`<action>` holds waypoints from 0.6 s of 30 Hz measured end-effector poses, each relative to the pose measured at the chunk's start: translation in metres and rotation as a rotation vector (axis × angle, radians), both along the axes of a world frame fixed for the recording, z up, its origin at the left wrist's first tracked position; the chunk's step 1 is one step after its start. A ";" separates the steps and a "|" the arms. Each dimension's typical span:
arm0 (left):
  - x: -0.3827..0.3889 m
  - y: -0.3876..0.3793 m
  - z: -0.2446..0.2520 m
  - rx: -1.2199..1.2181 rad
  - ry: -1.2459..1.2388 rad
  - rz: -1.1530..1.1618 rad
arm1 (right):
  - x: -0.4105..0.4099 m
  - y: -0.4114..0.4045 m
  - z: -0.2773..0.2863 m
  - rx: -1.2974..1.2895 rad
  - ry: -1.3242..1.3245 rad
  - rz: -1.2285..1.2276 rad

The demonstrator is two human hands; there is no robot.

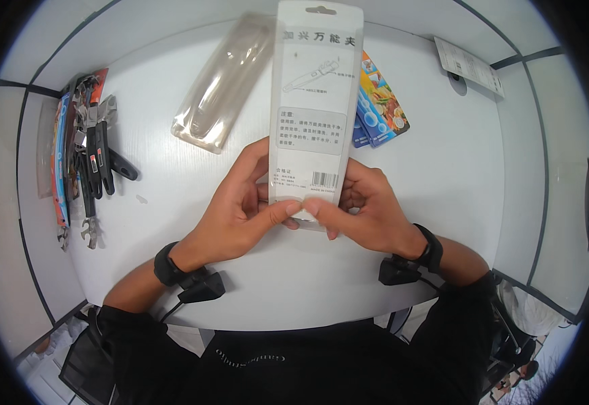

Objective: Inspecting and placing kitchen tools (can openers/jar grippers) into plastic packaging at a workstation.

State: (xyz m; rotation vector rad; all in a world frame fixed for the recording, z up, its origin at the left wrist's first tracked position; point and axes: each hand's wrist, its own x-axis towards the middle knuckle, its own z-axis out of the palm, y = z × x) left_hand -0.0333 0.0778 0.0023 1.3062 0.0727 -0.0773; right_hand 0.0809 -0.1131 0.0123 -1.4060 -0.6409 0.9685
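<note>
Between my two hands is a long blister pack (308, 96) in clear plastic, its white printed back card facing me. The card bears writing, a line drawing of a clip-like tool, a barcode and a hang hole at the far end. My left hand (241, 210) grips the near left corner, its thumb pressed on the card's near edge. At the near right corner my right hand (370, 207) holds on, its thumb meeting the left one. Fingers of both hands are partly hidden behind the pack. Whether a tool is inside cannot be seen.
An empty clear plastic blister shell (226, 86) lies beyond my left hand. Colourful printed cards (383, 109) lie partly behind the pack. Several black-handled metal clip tools (97, 152) are heaped at left by packaged ones (62, 152). A white card (469, 66) leans at the far right panel.
</note>
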 end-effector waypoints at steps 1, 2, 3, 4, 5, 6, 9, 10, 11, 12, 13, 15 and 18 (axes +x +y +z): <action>-0.001 0.001 -0.002 0.013 -0.011 0.014 | 0.001 0.001 0.002 -0.031 -0.039 0.055; -0.002 0.001 -0.003 0.024 -0.024 0.026 | 0.003 0.002 0.004 -0.064 -0.078 0.109; -0.001 0.001 -0.002 0.024 -0.024 0.025 | 0.004 0.002 0.005 -0.064 -0.078 0.108; -0.001 0.000 0.000 0.020 -0.013 0.022 | 0.006 0.001 0.006 -0.066 -0.044 0.136; -0.001 0.000 0.000 0.016 -0.003 0.020 | 0.007 0.001 0.006 -0.068 -0.011 0.166; -0.001 0.000 -0.001 0.017 -0.003 0.020 | 0.008 0.000 0.005 -0.067 -0.011 0.165; -0.001 0.001 -0.005 0.059 -0.090 0.011 | 0.009 -0.001 0.001 -0.048 0.021 0.175; -0.001 0.001 -0.004 0.067 -0.080 0.002 | 0.009 -0.001 0.002 -0.059 0.034 0.178; -0.001 0.001 -0.003 0.077 -0.071 -0.005 | 0.009 -0.001 0.003 -0.068 0.046 0.182; -0.001 0.002 -0.002 0.079 -0.071 -0.004 | 0.010 -0.001 0.002 -0.067 0.046 0.183; -0.001 0.003 -0.002 0.079 -0.085 -0.007 | 0.010 -0.001 0.002 -0.064 0.029 0.191; -0.001 0.004 -0.003 0.077 -0.100 -0.013 | 0.010 -0.003 0.002 -0.063 0.012 0.197; 0.000 0.004 -0.007 0.052 -0.121 -0.013 | 0.010 -0.003 0.002 -0.090 0.015 0.193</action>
